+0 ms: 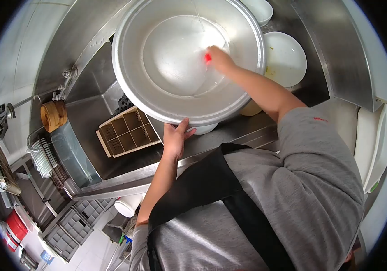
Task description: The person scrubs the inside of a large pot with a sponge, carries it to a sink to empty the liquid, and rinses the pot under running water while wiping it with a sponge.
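A large round metal basin (pixel 132 77) rests over the sink, tilted toward me. My left hand (pixel 174 139) grips its near rim, fingertips showing at the edge. Inside the basin is my right hand (pixel 221 59), closed on a small red thing (pixel 208 58) close to the bottom. Motion blurs that red thing, and its kind cannot be made out. The basin's inside looks wet and shiny, with a thin stream or streak at its far side.
Left of the basin lies a divided rack (pixel 129 132) in the steel sink. A soiled white plate (pixel 288 58) and a white bowl (pixel 259 10) stand to the right. A wooden steamer ring (pixel 53 116) and stacked plates (pixel 43 158) are at the far left.
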`<state>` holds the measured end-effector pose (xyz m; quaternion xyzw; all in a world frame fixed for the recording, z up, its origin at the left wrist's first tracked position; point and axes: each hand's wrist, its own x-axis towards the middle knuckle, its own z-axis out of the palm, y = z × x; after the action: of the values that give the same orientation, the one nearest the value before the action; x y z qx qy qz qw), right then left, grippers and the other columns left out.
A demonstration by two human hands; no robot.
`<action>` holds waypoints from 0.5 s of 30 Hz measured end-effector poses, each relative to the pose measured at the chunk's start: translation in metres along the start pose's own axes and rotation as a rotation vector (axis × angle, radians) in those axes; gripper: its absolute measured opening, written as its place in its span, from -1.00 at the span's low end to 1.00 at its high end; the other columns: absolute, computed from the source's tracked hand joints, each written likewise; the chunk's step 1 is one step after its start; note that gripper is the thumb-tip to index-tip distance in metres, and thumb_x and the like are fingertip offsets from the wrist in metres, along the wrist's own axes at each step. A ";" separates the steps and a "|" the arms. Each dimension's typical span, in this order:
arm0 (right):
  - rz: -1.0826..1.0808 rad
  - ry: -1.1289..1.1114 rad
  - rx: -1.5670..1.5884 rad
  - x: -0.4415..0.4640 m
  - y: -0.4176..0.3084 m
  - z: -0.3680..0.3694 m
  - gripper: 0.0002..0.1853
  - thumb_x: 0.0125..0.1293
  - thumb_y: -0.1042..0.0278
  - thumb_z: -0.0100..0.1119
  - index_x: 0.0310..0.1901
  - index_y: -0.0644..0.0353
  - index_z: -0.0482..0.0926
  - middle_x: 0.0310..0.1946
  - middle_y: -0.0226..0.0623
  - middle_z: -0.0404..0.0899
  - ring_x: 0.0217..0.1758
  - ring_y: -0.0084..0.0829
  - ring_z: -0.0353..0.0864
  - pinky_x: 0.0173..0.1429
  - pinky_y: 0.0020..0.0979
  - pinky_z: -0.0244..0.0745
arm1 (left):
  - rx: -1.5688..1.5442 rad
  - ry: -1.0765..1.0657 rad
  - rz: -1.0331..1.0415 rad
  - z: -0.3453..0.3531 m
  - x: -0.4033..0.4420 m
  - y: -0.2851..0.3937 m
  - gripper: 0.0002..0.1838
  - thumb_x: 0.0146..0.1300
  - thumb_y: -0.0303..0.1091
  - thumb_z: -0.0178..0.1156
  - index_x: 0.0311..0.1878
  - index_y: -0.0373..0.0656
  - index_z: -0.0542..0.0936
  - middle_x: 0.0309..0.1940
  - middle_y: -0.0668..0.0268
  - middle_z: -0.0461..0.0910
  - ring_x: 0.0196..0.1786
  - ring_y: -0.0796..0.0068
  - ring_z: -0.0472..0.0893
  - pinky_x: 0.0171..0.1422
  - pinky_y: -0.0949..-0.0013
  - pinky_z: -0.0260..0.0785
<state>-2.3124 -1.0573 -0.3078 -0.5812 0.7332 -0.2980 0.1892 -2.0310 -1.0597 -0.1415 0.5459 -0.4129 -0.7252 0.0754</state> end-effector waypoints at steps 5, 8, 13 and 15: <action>0.260 0.103 -0.068 -0.006 -0.002 0.011 -0.78 0.07 0.50 0.19 -0.25 0.29 0.40 -0.19 -0.05 0.45 -0.09 -0.07 0.48 -0.04 -0.14 0.42 | -0.004 -0.008 0.016 -0.001 0.000 -0.002 -0.54 0.29 -0.47 0.10 0.21 -0.24 0.21 0.09 0.10 0.38 0.05 0.28 0.50 -0.07 0.31 0.60; 0.006 0.087 -0.042 -0.005 0.003 0.008 -0.78 0.07 0.46 0.22 -0.28 0.30 0.40 -0.28 -0.05 0.46 -0.14 -0.07 0.50 -0.08 -0.16 0.43 | -0.006 -0.005 0.001 -0.001 0.002 -0.002 -0.54 0.29 -0.47 0.10 0.21 -0.23 0.21 0.10 0.10 0.38 0.06 0.27 0.49 -0.06 0.31 0.60; 0.360 0.092 0.111 0.001 0.014 0.004 -0.84 0.12 0.46 0.17 -0.27 0.23 0.43 -0.25 -0.11 0.45 -0.12 -0.14 0.50 -0.05 -0.16 0.39 | -0.010 -0.008 -0.002 0.002 0.000 -0.001 -0.53 0.28 -0.47 0.10 0.21 -0.26 0.20 0.10 0.06 0.37 0.08 0.26 0.48 -0.06 0.30 0.59; 0.065 0.155 0.129 -0.019 0.003 0.053 -0.83 0.06 0.46 0.22 -0.30 0.21 0.46 -0.29 -0.14 0.43 -0.13 -0.14 0.46 -0.02 -0.19 0.36 | -0.014 0.019 0.014 0.004 0.000 -0.004 -0.59 0.30 -0.46 0.09 0.18 -0.24 0.25 0.05 0.11 0.43 0.01 0.29 0.53 -0.09 0.32 0.58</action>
<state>-2.2769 -1.0497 -0.3510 -0.5190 0.7434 -0.3822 0.1786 -2.0331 -1.0549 -0.1441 0.5492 -0.4109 -0.7223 0.0881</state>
